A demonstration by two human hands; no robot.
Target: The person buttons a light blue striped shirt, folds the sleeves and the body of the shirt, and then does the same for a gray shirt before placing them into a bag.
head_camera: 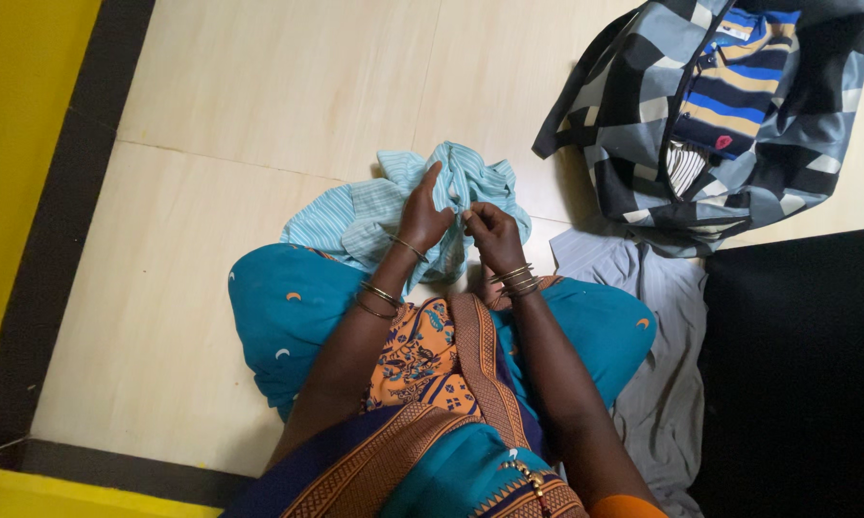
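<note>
Left hand [424,219] and right hand [489,230] each pinch the light-blue striped shirt [393,216] bunched over the knees above the floor [259,96]; risk: loose cloth slipping from either grip and unbunching.

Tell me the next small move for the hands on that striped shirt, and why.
Probably draw the two hands apart to spread the light blue striped shirt: left hand and right hand pinch it close together at one spot, and the cloth lies bunched on the tiled floor.

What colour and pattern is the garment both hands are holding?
The shirt is light blue with fine white stripes, seen best in the head view.
</note>
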